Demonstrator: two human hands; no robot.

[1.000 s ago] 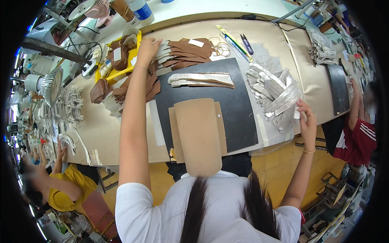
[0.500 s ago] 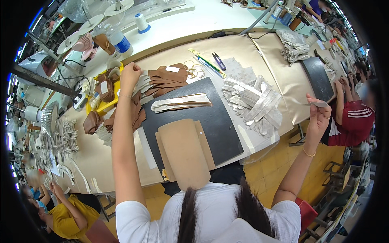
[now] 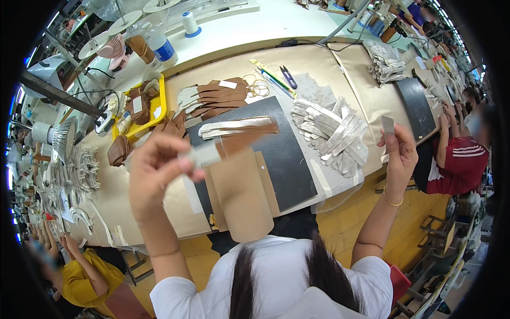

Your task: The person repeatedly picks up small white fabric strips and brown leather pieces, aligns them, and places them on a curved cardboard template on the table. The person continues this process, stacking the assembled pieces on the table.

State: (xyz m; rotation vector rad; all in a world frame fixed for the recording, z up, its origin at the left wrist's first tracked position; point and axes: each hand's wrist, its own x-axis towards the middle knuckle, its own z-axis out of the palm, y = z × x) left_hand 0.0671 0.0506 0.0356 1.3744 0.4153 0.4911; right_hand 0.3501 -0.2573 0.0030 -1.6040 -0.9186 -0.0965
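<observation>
My left hand is raised over the left side of the black mat. It pinches the pale end of a brown leather strip, blurred by motion, which stretches right above the mat. My right hand is up at the right, pinching a small flat grey piece with a rounded end; I cannot tell its material. A stack of pale-topped strips lies across the mat's upper part. In front of it, nearest my body, sits a curved tan board on a flat brown one.
Fanned brown strips and a yellow tray of leather rolls are at the far left. A heap of grey-white strips lies right of the mat. Thread snips and pens lie behind. Co-workers sit at both sides.
My left hand has come nearer from the fanned strips, bringing a brown strip over the mat. My right hand has moved slightly left, its grey piece now turned upright.
</observation>
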